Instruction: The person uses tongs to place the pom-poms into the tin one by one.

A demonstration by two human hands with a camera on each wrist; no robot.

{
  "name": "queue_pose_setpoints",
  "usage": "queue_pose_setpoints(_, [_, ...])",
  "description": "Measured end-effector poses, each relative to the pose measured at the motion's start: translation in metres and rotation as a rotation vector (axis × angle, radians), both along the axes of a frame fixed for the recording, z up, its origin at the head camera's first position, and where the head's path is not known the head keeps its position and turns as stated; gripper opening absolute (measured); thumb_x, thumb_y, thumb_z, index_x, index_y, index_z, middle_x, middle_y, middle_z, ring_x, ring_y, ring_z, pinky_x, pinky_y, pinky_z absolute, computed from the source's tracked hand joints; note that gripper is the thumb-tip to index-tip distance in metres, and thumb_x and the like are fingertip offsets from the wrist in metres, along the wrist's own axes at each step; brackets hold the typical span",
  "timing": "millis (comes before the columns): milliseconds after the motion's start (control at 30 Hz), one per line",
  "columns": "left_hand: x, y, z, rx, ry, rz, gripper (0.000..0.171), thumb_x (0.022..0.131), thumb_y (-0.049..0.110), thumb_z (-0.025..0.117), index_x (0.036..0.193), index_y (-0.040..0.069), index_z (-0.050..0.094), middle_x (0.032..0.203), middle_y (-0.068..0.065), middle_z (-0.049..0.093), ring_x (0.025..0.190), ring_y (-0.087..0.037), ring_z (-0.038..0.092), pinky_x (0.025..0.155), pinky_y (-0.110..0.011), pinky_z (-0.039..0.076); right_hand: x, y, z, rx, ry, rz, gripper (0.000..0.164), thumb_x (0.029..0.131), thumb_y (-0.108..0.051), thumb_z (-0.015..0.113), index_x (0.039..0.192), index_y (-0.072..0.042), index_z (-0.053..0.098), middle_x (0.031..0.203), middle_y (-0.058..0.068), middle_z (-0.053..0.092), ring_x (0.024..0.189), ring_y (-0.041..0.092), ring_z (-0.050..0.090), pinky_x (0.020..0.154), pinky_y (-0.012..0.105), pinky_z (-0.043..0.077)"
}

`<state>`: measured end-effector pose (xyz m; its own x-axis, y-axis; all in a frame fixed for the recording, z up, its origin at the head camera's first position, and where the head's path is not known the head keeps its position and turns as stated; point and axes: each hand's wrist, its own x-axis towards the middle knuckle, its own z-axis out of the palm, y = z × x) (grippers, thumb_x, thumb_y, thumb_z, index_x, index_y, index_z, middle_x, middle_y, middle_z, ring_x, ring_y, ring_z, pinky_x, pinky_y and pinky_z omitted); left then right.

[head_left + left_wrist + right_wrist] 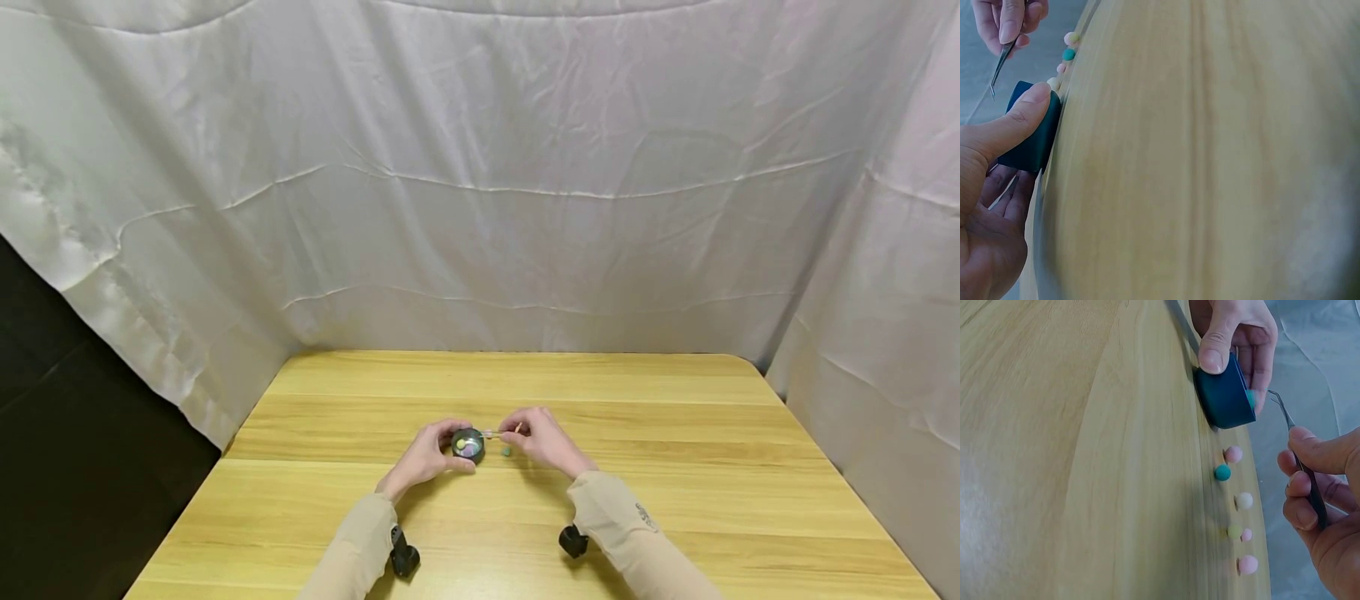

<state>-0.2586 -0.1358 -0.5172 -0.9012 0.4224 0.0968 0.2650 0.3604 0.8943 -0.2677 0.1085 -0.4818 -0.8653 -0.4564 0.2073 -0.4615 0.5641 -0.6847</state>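
Note:
A small dark round bowl (1225, 403) is on the wooden table. My left hand (423, 458) grips its sides, thumb on the near side and fingers on the far side. Inside it the head view shows a yellowish ball (461, 444) and something pale purple. A teal ball (1251, 398) shows at its opening in the right wrist view. My right hand (546, 440) pinches dark tweezers (1285, 415) with bent tips, which point toward the bowl. Nothing shows between the tips. Beside the bowl lies a loose teal ball (1222, 472).
More small balls lie in a loose row right of the bowl: a pink ball (1234, 454), a white ball (1244, 500), a yellow-green ball (1234, 531) and further pink ones. The wooden table (675, 500) ends at a grey curtain (525, 250) behind.

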Motion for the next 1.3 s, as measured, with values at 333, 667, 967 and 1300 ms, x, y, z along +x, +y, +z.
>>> queue_pose_setpoints(333, [0.001, 0.000, 0.001, -0.003, -0.018, 0.000, 0.063, 0.078, 0.006, 0.085, 0.134, -0.001, 0.058, 0.130, -0.021, 0.064, 0.119, -0.037, 0.064, 0.103, -0.050, 0.052, 0.000, 0.033, -0.005, -0.056, -0.059, -0.008, 0.013, 0.094, -0.006, 0.067, 0.102, 0.001, 0.075, 0.092, 0.014, 0.074, 0.072, 0.021, 0.064, 0.059, 0.019, 0.051])
queue_pose_setpoints(667, [-0.001, -0.004, 0.002, -0.047, -0.006, 0.001, 0.064, 0.078, 0.014, 0.087, 0.135, 0.003, 0.059, 0.129, -0.015, 0.066, 0.116, -0.029, 0.065, 0.100, -0.041, 0.054, -0.008, 0.097, -0.010, 0.039, -0.076, -0.204, 0.009, 0.092, -0.005, 0.069, 0.096, 0.001, 0.076, 0.084, 0.013, 0.072, 0.066, 0.011, 0.052, 0.054, 0.020, 0.041])
queue_pose_setpoints(967, [0.000, -0.003, 0.000, -0.050, -0.009, -0.003, 0.064, 0.078, 0.013, 0.087, 0.135, 0.003, 0.059, 0.129, -0.016, 0.066, 0.116, -0.031, 0.065, 0.100, -0.040, 0.055, -0.012, 0.096, -0.012, 0.054, -0.093, -0.166, 0.009, 0.092, -0.006, 0.070, 0.093, -0.001, 0.077, 0.083, 0.010, 0.073, 0.066, 0.011, 0.056, 0.053, 0.020, 0.044])
queue_pose_setpoints(1300, [0.000, -0.002, 0.000, -0.042, -0.012, 0.006, 0.062, 0.078, 0.010, 0.086, 0.134, 0.002, 0.059, 0.128, -0.017, 0.066, 0.115, -0.032, 0.065, 0.099, -0.042, 0.055, -0.015, 0.090, -0.013, 0.049, -0.109, -0.145, 0.009, 0.092, -0.006, 0.070, 0.094, -0.001, 0.077, 0.085, 0.009, 0.073, 0.065, 0.011, 0.055, 0.052, 0.020, 0.044])
